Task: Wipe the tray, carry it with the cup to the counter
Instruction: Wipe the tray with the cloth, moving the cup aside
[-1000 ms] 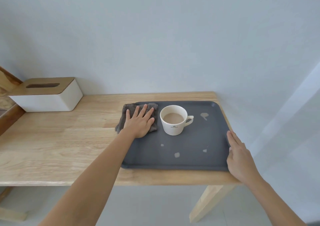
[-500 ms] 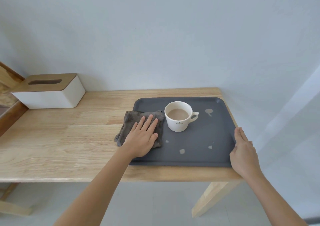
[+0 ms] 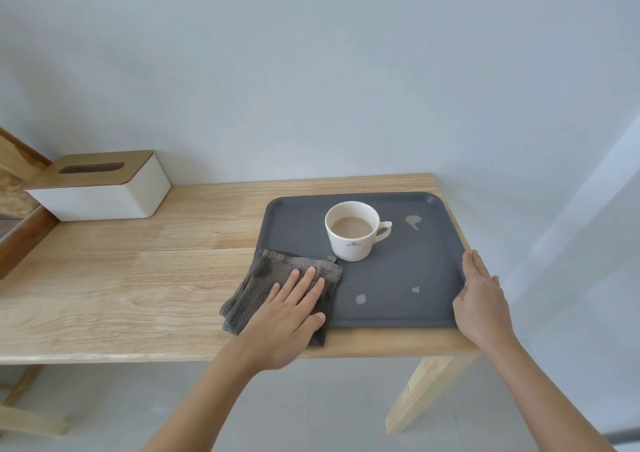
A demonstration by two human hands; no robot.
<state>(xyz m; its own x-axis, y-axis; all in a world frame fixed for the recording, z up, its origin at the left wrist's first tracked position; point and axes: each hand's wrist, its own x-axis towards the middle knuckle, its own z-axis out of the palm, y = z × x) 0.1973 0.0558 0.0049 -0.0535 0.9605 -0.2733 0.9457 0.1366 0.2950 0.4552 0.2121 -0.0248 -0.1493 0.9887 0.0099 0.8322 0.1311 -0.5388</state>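
Observation:
A dark grey tray (image 3: 398, 268) lies on the right end of a wooden table. A white cup (image 3: 352, 230) with milky brown drink stands upright in the tray's back half, handle to the right. Several pale spill spots mark the tray, one large at the back right (image 3: 413, 222) and smaller ones near the front (image 3: 361, 299). My left hand (image 3: 291, 313) presses flat on a folded grey-brown cloth (image 3: 273, 289) at the tray's front left corner, the cloth overhanging onto the table. My right hand (image 3: 479, 299) rests against the tray's right rim.
A white tissue box with a wooden lid (image 3: 100, 185) stands at the back left of the table (image 3: 121, 278). A plain wall runs behind. The table's right edge and a leg (image 3: 426, 389) are close beside the tray. Wooden furniture shows at far left.
My left hand has dragged the cloth from the tray's back left toward me, down to the front left corner. My right hand has stayed on the right rim. The cup has not moved.

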